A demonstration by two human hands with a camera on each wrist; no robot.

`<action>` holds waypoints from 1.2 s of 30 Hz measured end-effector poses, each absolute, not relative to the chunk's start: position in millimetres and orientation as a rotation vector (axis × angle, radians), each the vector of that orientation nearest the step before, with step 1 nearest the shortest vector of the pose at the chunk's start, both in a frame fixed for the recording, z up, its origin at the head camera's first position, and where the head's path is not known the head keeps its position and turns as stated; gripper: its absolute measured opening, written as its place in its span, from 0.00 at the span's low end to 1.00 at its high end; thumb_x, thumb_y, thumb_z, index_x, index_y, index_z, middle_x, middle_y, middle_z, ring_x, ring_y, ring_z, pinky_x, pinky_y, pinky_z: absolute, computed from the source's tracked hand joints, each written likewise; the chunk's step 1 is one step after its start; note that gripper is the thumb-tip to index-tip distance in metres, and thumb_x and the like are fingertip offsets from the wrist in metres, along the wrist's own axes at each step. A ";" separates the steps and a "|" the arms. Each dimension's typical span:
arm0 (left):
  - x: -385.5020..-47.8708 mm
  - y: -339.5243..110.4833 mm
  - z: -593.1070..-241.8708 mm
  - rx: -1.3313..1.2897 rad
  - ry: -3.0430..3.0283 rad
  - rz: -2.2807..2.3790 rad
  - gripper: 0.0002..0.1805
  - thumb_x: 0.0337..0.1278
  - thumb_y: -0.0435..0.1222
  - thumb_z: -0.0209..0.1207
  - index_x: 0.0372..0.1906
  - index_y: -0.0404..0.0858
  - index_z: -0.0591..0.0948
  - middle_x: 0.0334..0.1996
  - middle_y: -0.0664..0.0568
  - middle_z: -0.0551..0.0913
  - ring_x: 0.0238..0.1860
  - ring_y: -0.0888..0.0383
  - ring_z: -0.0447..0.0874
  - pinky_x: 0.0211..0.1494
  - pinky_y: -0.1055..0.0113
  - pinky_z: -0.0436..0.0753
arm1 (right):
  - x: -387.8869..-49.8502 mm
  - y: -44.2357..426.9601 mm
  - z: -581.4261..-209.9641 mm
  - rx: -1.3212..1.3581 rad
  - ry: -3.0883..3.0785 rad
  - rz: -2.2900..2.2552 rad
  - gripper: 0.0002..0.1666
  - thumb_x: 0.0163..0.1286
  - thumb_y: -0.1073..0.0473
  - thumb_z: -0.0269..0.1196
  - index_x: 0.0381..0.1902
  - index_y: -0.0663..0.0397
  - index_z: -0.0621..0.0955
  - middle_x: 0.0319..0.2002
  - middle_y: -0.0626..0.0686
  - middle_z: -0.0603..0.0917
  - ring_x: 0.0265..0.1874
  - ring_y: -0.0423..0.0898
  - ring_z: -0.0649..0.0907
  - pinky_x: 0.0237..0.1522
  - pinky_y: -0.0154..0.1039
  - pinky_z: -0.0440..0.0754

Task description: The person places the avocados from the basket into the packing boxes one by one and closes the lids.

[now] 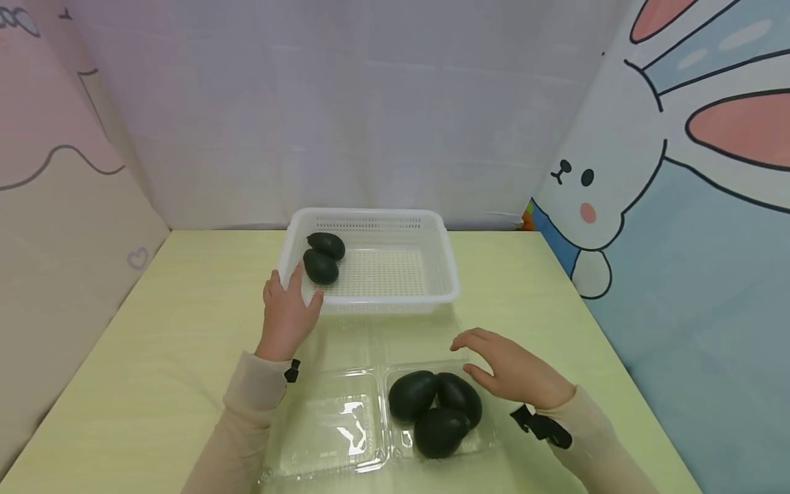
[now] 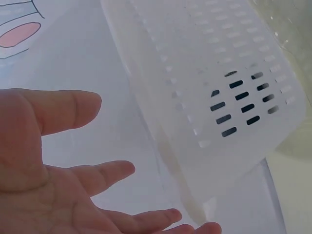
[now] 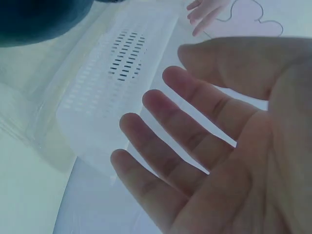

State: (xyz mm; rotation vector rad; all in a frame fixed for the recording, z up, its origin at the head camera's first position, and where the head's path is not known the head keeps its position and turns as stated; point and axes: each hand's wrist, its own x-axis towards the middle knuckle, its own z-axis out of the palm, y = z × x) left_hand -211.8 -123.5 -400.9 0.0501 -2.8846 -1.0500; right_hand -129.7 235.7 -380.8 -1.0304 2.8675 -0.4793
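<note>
Two dark green avocado-like fruits (image 1: 321, 266) lie at the left end of a white perforated basket (image 1: 395, 300). My left hand (image 1: 287, 317) is over the basket's front left corner, fingers spread, its index fingertip close by the nearer fruit; whether it touches is unclear. In the left wrist view the left hand (image 2: 58, 190) holds nothing beside the basket wall (image 2: 195, 165). Three similar fruits (image 1: 441, 432) sit together in the right half of a clear plastic clamshell (image 1: 327, 429). My right hand (image 1: 515, 369) hovers just above and right of them, fingers relaxed, with nothing in it.
The pale yellow table (image 1: 185, 329) carries both containers, the basket behind the clamshell. A white cloth wall (image 1: 370, 103) rises behind the table, and printed cartoon panels (image 1: 710, 288) stand at its sides.
</note>
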 end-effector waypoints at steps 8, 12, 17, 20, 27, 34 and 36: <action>-192.2 -110.5 -392.5 -0.039 -2.868 -0.969 0.37 0.66 0.44 0.52 0.76 0.37 0.55 0.70 0.23 0.47 0.71 0.26 0.39 0.67 0.30 0.55 | -132.8 242.7 -387.4 -0.964 2.865 -0.520 0.16 0.68 0.60 0.62 0.54 0.54 0.77 0.53 0.50 0.78 0.53 0.48 0.78 0.56 0.48 0.78; -178.6 -101.9 -386.5 -0.116 -2.844 -0.966 0.37 0.66 0.43 0.53 0.75 0.37 0.56 0.69 0.24 0.51 0.71 0.27 0.43 0.67 0.31 0.56 | -135.0 249.2 -388.2 -0.960 2.872 -0.530 0.16 0.68 0.60 0.61 0.53 0.54 0.77 0.53 0.50 0.78 0.53 0.48 0.78 0.56 0.48 0.78; -159.4 -85.1 -383.6 -0.231 -2.803 -0.991 0.36 0.64 0.41 0.56 0.74 0.36 0.59 0.67 0.26 0.58 0.69 0.30 0.52 0.66 0.35 0.62 | -139.5 256.6 -390.2 -0.943 2.904 -0.544 0.16 0.67 0.60 0.62 0.53 0.56 0.77 0.53 0.51 0.78 0.54 0.50 0.78 0.56 0.49 0.78; -149.4 -73.5 -385.7 -0.304 -2.768 -1.002 0.35 0.63 0.40 0.58 0.73 0.35 0.62 0.65 0.27 0.62 0.67 0.31 0.57 0.66 0.38 0.65 | -143.7 260.7 -393.3 -0.931 2.919 -0.555 0.16 0.67 0.61 0.63 0.52 0.57 0.77 0.53 0.53 0.78 0.54 0.51 0.78 0.55 0.50 0.78; -135.5 -50.1 -387.1 -0.434 -2.778 -0.990 0.33 0.63 0.39 0.59 0.71 0.35 0.66 0.61 0.32 0.71 0.62 0.34 0.68 0.64 0.44 0.70 | -153.9 268.8 -402.8 -0.877 2.931 -0.579 0.17 0.66 0.62 0.63 0.52 0.58 0.77 0.54 0.56 0.78 0.54 0.54 0.77 0.56 0.53 0.77; -124.3 -38.7 -382.8 -0.526 -2.815 -0.930 0.31 0.62 0.40 0.60 0.69 0.34 0.69 0.57 0.37 0.76 0.59 0.40 0.74 0.62 0.48 0.74 | -160.0 270.9 -404.3 -0.840 2.908 -0.584 0.18 0.68 0.60 0.62 0.54 0.60 0.77 0.55 0.58 0.77 0.56 0.55 0.76 0.57 0.54 0.75; -121.0 -35.2 -381.6 -0.534 -2.817 -0.927 0.31 0.62 0.40 0.60 0.68 0.35 0.69 0.57 0.37 0.76 0.59 0.40 0.74 0.62 0.48 0.74 | -160.9 271.2 -404.4 -0.837 2.900 -0.591 0.19 0.68 0.60 0.62 0.54 0.60 0.77 0.55 0.58 0.77 0.56 0.55 0.76 0.57 0.54 0.75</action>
